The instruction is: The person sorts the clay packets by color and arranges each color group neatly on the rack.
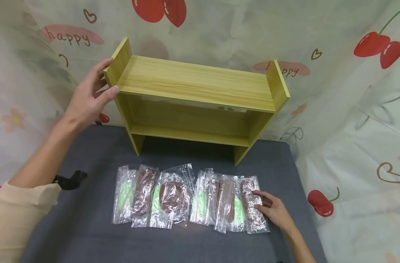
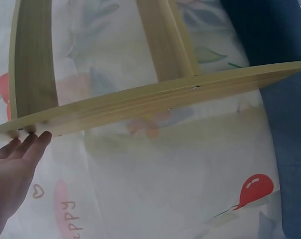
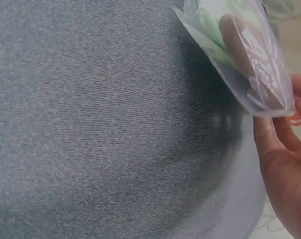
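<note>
A light wooden two-tier shelf (image 1: 200, 82) stands upright at the back of the table. My left hand (image 1: 88, 93) holds its left side panel (image 1: 119, 62), the thumb at the front edge. In the left wrist view, the fingertips (image 2: 41, 142) touch the panel's outer face. Below the shelf lies a row of several clear plastic packets, with brown and light green contents. My right hand (image 1: 277, 212) holds the rightmost brown packet (image 1: 255, 217) by its right side. Up close in the right wrist view, that clear bag (image 3: 260, 64) shows brown and green, with fingers at its edge.
Other packets, such as a round brown one (image 1: 172, 197) and a green one (image 1: 124, 197), lie close together or overlapping. A black object (image 1: 72, 180) sits at the left of the dark grey tablecloth (image 1: 173, 246). Cherry-printed curtain cloth (image 1: 219, 33) hangs behind and beside the table.
</note>
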The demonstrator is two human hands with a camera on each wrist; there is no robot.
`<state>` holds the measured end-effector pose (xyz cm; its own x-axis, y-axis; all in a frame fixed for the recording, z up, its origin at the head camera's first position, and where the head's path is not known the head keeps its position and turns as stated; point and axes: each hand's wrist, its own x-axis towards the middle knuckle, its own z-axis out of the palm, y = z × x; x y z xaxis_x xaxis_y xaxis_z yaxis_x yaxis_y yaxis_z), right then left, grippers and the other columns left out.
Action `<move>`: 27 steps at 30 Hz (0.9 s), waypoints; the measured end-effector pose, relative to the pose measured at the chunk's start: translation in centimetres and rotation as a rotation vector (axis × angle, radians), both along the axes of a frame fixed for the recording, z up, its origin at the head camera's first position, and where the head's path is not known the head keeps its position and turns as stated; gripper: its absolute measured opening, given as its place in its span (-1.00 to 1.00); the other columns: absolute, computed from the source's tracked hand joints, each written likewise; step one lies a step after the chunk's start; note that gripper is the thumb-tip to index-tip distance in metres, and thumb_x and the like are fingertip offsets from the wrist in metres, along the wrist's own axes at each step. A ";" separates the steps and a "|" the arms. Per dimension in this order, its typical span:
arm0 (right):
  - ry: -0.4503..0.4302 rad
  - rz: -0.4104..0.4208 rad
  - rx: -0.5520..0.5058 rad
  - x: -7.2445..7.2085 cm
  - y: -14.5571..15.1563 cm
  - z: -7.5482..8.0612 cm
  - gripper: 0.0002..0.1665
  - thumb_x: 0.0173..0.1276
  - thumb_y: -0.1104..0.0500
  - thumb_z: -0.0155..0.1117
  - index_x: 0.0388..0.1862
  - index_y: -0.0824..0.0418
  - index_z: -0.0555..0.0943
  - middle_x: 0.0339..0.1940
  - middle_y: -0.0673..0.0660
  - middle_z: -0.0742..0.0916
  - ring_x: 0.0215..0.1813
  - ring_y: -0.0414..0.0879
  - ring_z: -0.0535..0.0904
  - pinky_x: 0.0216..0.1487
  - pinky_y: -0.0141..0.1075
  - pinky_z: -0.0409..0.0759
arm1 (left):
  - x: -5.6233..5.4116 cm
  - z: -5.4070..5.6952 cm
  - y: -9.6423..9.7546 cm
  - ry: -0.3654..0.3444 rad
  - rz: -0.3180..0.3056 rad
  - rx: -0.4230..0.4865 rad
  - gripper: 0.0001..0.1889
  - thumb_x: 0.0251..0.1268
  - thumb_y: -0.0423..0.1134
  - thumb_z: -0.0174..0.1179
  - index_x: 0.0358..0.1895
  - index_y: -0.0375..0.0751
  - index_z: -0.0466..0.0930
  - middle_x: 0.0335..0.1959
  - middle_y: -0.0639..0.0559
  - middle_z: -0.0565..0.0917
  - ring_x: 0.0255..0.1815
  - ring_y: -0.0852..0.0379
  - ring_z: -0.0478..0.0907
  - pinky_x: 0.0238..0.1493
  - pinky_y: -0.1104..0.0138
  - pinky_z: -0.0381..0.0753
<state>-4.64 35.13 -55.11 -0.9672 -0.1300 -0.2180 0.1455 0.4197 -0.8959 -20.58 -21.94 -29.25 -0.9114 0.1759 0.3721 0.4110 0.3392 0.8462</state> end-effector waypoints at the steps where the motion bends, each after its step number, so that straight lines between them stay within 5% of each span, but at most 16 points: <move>1: -0.004 0.004 -0.003 0.0 0.0 0.1 -0.41 0.27 0.29 0.43 0.30 0.21 0.54 0.25 0.32 0.58 -0.33 -0.20 0.62 -0.44 -0.29 0.56 | -0.1 0.1 0.0 -0.004 -0.003 0.002 -0.36 0.44 -0.17 0.09 0.54 0.14 0.14 0.52 -0.12 0.21 0.50 -0.09 0.21 0.41 0.20 0.25; 8: -0.034 0.021 -0.047 0.5 -0.1 0.8 -0.34 0.26 0.29 0.43 0.35 0.26 0.48 0.30 0.37 0.53 -0.20 -0.12 0.68 -0.30 -0.25 0.63 | -0.2 0.9 0.1 -0.081 -0.071 0.123 -0.50 0.62 -0.01 -0.22 0.50 -0.01 0.24 0.43 -0.15 0.26 0.41 -0.05 0.29 0.30 0.22 0.41; 13: -0.036 0.018 -0.053 0.4 -0.3 1.8 -0.30 0.25 0.29 0.44 0.37 0.22 0.46 0.34 0.35 0.49 -0.04 -0.07 0.69 -0.20 -0.23 0.66 | -0.6 1.5 0.0 -0.152 -0.066 0.049 -0.43 0.60 0.13 -0.31 0.55 0.06 0.14 0.47 -0.13 0.22 0.45 -0.04 0.25 0.33 0.20 0.39; 18: 0.004 0.078 -0.046 -0.4 -0.5 3.3 -0.32 0.29 0.25 0.42 0.38 0.16 0.45 0.38 0.29 0.47 -0.03 -0.07 0.68 -0.20 -0.21 0.66 | -1.4 1.9 -0.3 -0.200 -0.083 0.080 -0.41 0.58 0.18 -0.34 0.56 0.12 0.12 0.48 -0.12 0.19 0.46 -0.08 0.23 0.20 0.39 0.47; 22: 0.042 0.123 -0.054 -0.8 -0.9 4.6 -0.33 0.31 0.25 0.41 0.38 0.16 0.45 0.38 0.27 0.47 -0.07 -0.08 0.68 -0.22 -0.20 0.65 | -1.8 2.0 -0.3 -0.245 -0.095 0.122 -0.44 0.58 0.16 -0.29 0.55 0.16 0.13 0.47 -0.11 0.20 0.46 -0.07 0.23 0.18 0.38 0.46; 27: 0.071 0.167 -0.070 -1.4 -1.5 6.2 -0.32 0.30 0.25 0.41 0.40 0.15 0.44 0.41 0.26 0.44 0.10 -0.10 0.64 -0.12 -0.20 0.66 | -2.1 2.3 -0.3 -0.306 -0.104 0.149 -0.47 0.60 0.10 -0.21 0.55 0.22 0.12 0.48 -0.08 0.18 0.41 -0.02 0.25 0.23 0.24 0.37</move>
<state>-6.06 33.64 -48.95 -0.9435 -0.3029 -0.1343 0.0139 0.3690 -0.9293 -22.72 -22.22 -26.92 -0.9648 0.2376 0.1131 0.1564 0.1724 0.9725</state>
